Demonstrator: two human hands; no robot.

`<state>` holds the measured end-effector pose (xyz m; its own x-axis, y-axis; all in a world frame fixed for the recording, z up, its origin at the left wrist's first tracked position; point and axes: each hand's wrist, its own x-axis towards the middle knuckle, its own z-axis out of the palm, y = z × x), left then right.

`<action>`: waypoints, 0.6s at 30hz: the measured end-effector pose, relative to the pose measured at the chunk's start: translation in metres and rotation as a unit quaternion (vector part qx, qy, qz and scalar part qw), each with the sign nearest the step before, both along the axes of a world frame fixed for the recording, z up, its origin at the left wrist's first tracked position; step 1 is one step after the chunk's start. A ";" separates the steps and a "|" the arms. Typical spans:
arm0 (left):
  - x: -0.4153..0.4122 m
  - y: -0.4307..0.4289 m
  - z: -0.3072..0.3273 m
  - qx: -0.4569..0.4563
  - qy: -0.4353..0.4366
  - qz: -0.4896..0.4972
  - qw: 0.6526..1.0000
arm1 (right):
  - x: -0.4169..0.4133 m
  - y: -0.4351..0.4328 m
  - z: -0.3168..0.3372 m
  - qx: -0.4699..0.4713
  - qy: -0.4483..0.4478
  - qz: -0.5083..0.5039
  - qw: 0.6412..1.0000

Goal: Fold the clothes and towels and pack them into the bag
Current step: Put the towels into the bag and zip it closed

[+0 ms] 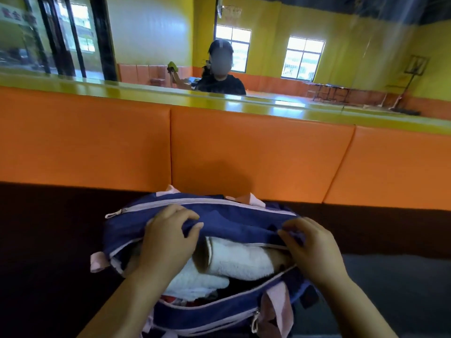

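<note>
Head view, and the bag [219, 215] sits at 6 o'clock, navy with pink trim, on a dark surface [48, 240]; whether that is a table I cannot tell. Its near end is cut off by the bottom edge of the frame. The left hand [168, 237] is at 7 o'clock, fingers curled over the far blue flap and gripping the cloth. The right hand [312, 242] is at 5 o'clock, fingers bent in narrow and pinching the flap's edge by the zip line; the fingertips are blurred, so exactly what sits between them is hard to make out.

Inside the open mouth lies a rolled white towel [239, 259], its far side hidden under the flap and its left end behind the left wrist. Below it are dark and reddish clothes [185, 300], too shadowed to tell apart. A pink strap [278, 306] hangs over the near right side.

At 12 o'clock, an orange padded wall [256, 147], and above it a mirror [151, 32].
</note>
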<state>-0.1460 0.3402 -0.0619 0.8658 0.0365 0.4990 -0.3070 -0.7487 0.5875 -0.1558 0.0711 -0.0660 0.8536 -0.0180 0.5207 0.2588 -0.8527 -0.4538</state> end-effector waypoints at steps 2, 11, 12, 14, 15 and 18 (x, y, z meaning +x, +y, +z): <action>-0.004 -0.025 0.001 0.019 0.008 -0.037 0.999 | -0.014 -0.016 -0.005 0.030 0.024 -0.016 0.999; -0.008 -0.116 -0.005 0.094 -0.007 -0.177 0.980 | -0.041 -0.048 -0.023 0.137 0.192 -0.028 0.971; -0.009 -0.122 -0.005 0.108 -0.008 -0.186 0.977 | -0.042 -0.046 -0.023 0.142 0.199 -0.024 0.969; -0.009 -0.131 -0.008 0.123 -0.009 -0.203 0.971 | -0.043 -0.044 -0.023 0.115 0.209 -0.014 0.971; -0.009 -0.134 -0.010 0.128 -0.008 -0.208 0.970 | -0.043 -0.044 -0.023 0.092 0.213 -0.009 0.973; -0.010 -0.139 -0.011 0.136 -0.007 -0.214 0.967 | -0.044 -0.052 -0.018 0.059 0.212 -0.015 0.975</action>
